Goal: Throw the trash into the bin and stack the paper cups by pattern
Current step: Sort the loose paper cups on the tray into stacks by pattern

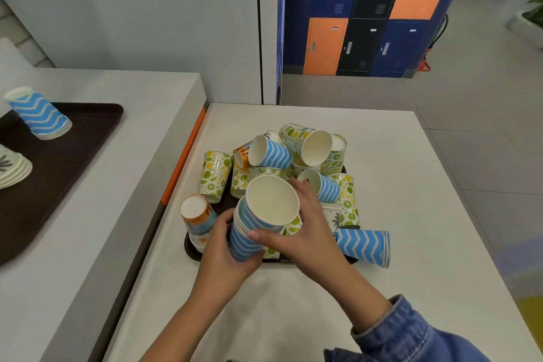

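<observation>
White worktop (396, 244) under both hands, dark tray (192, 250) of mixed paper cups just beyond them. Left hand (223, 250) wraps the base of a nested blue zigzag stack (252, 232); right hand (305, 232) closes round its upper cups, thumb across the front. Loose zigzag cup (363, 247) lies just right of the right hand, two more beyond its fingertips. To do it well: keep the stack steady, seat rims straight, add zigzag cups only.
</observation>
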A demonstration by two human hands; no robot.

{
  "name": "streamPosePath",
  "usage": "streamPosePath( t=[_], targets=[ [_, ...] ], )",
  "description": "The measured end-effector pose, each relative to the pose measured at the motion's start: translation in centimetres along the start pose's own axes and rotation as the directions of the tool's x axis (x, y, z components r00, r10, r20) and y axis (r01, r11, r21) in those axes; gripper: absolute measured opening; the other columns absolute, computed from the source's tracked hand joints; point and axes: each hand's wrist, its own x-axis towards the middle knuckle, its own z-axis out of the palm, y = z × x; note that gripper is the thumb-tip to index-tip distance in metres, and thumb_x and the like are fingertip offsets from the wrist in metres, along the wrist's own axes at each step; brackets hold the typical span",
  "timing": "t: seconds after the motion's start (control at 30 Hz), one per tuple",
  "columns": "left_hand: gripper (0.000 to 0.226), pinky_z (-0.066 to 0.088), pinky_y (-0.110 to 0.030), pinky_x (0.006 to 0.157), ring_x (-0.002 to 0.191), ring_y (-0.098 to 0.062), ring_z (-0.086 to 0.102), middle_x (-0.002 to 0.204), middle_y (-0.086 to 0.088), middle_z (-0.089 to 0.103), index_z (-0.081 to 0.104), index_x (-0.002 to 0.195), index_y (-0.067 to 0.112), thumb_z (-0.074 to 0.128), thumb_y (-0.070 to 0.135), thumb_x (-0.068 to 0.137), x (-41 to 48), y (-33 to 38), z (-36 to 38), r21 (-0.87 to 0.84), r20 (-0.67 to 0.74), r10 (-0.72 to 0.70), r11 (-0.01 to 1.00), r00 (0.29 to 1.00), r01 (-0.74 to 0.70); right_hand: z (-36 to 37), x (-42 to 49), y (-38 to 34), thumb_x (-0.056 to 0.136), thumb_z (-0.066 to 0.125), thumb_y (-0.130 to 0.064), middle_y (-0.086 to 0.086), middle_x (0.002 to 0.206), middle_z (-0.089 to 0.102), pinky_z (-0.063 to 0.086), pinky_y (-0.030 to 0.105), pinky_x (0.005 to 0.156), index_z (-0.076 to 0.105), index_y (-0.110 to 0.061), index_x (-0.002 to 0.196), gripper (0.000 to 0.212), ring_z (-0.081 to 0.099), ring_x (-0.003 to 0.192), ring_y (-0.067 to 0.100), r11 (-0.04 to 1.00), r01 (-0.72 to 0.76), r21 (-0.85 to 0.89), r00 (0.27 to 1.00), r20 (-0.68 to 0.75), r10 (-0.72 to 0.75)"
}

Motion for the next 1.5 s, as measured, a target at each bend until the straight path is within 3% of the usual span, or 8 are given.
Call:
streamPosePath(
  t=[0.13, 0.4, 0.6, 0.7, 0.8, 0.9, 1.0, 1.5],
  targets=[
    [0.082, 0.045, -0.01, 0.086, 0.113, 0.005, 0.052, 0.123, 0.013, 0.054, 0.041, 0.128, 0.028, 0.085, 0.022, 0.059, 0.1, -0.1, 0.4, -0.001, -0.016, -0.024, 1.0, 1.0, 0.024, -2.7, -0.7, 1.4, 0.048, 0.088, -0.045, -0.02, 0.148, 0.022, 0.019, 0.015, 0.107, 0.015, -0.027, 0.151, 0.128, 0.018, 0.138, -0.005, 0.979, -0.2, 0.033, 0.973, 0.124, 0.194],
    [0.081, 0.044, -0.004, 0.08, 0.106, 0.02, 0.048, 0.118, 0.026, 0.05, 0.036, 0.112, 0.052, 0.083, 0.005, 0.065, -0.3, -0.1, 0.0, -0.029, -0.056, -0.037, 0.999, 0.998, 0.035, -11.6, -3.1, 14.2, 0.055, 0.09, -0.035, 0.012, 0.131, 0.052, 0.031, 0.032, 0.102, 0.051, -0.007, 0.13, 0.09, 0.046, 0.124, 0.028, 0.823, -0.357, -0.443, 0.912, -0.357, 0.203],
    [0.082, 0.043, -0.016, 0.088, 0.113, 0.005, 0.051, 0.12, 0.021, 0.052, 0.038, 0.112, 0.054, 0.084, 0.007, 0.064, -0.3, -0.6, 0.1, -0.038, -0.036, -0.039, 0.999, 0.999, 0.038, -12.0, -1.1, 16.0, 0.058, 0.082, -0.05, 0.004, 0.138, 0.048, 0.025, 0.044, 0.111, 0.047, -0.017, 0.135, 0.091, 0.04, 0.133, 0.024, 0.559, -0.101, -0.823, 0.981, 0.012, 0.195],
    [0.087, 0.045, -0.023, 0.091, 0.114, -0.003, 0.054, 0.123, 0.017, 0.054, 0.04, 0.111, 0.059, 0.087, 0.008, 0.059, -0.4, -0.6, 0.0, -0.068, -0.067, -0.044, 0.997, 0.997, 0.039, -12.0, -1.3, 15.4, 0.067, 0.083, -0.039, 0.003, 0.123, 0.055, 0.04, 0.035, 0.096, 0.054, -0.014, 0.125, 0.07, 0.052, 0.113, 0.02, 0.792, -0.304, -0.53, 0.934, -0.331, 0.137],
    [0.089, 0.047, -0.032, 0.096, 0.115, -0.009, 0.057, 0.126, 0.011, 0.056, 0.042, 0.122, 0.049, 0.087, 0.004, 0.06, -0.4, -0.8, 0.0, -0.111, -0.106, -0.065, 0.992, 0.992, 0.054, -10.2, -2.9, 14.9, 0.081, 0.074, -0.027, 0.011, 0.11, 0.058, 0.046, 0.035, 0.078, 0.056, -0.013, 0.112, 0.039, 0.054, 0.092, 0.018, 0.892, -0.407, 0.195, 0.665, -0.607, 0.436],
    [0.088, 0.046, -0.041, 0.101, 0.116, -0.013, 0.057, 0.127, 0.007, 0.057, 0.041, 0.133, 0.028, 0.084, 0.003, 0.061, -0.4, -1.0, -0.2, -0.152, -0.131, -0.092, 0.986, 0.987, 0.071, -6.6, -4.9, 14.5, 0.088, 0.064, -0.033, 0.015, 0.104, 0.054, 0.045, 0.037, 0.069, 0.054, -0.006, 0.114, 0.038, 0.052, 0.086, 0.023, 0.506, -0.48, 0.716, 0.419, -0.319, 0.85],
    [0.091, 0.047, -0.045, 0.1, 0.116, -0.015, 0.057, 0.128, 0.004, 0.056, 0.042, 0.132, 0.028, 0.09, 0.014, 0.057, -0.3, -1.3, -0.4, -0.176, -0.143, -0.103, 0.981, 0.984, 0.077, -3.5, -5.8, 14.3, 0.08, 0.071, -0.044, 0.018, 0.123, 0.047, 0.045, 0.044, 0.088, 0.039, -0.008, 0.138, 0.075, 0.051, 0.111, 0.03, 0.071, -0.498, 0.865, 0.243, 0.061, 0.968],
    [0.085, 0.049, -0.037, 0.096, 0.112, -0.009, 0.06, 0.122, 0.01, 0.06, 0.042, 0.133, 0.025, 0.083, 0.001, 0.063, 0.3, -1.5, -1.4, -0.173, -0.109, -0.11, 0.981, 0.988, 0.09, -3.0, 1.0, 16.6, 0.05, 0.083, -0.059, 0.002, 0.135, 0.055, 0.044, 0.04, 0.102, 0.05, -0.015, 0.132, 0.099, 0.058, 0.115, 0.018, 0.132, -0.18, 0.975, 0.225, -0.09, 0.97]
  ],
)
